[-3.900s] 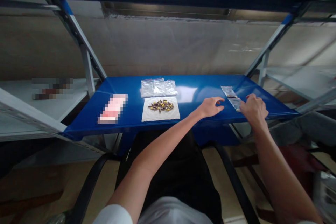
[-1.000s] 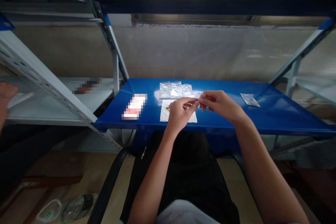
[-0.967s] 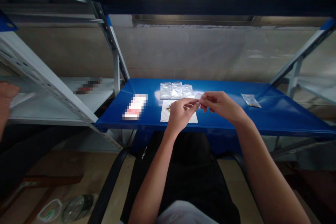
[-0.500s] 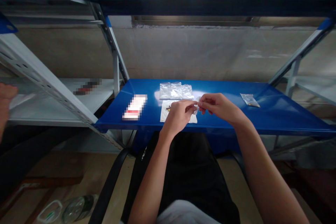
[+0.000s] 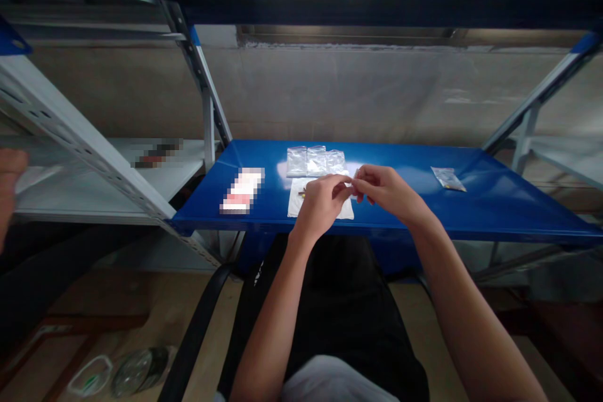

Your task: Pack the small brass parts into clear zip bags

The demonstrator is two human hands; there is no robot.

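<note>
Blue steel shelf (image 5: 414, 217) of a metal rack, with the person seated at its front edge. Focus is just above the middle of the shelf: left hand (image 5: 320, 205) and right hand (image 5: 387, 191) meet at the fingertips, both closed to a pinch on what looks like a small clear plastic bag (image 5: 352, 183). Fingers hide most of it, so its edges can't be made out. Hands sit over a white paper sheet (image 5: 296, 211), with a few brown-and-yellow capsules (image 5: 302, 193) showing past the left hand. Fingertip pinch suits film this thin; keep wrists up, clear of the capsules. Behind the sheet: three clear bags (image 5: 311, 161). To the right, one flat clear bag (image 5: 447, 179); to the left, a pixelated pink-and-white packet (image 5: 242, 190). Another person's hand (image 5: 8, 179) shows at far left, off the shelf.
</note>
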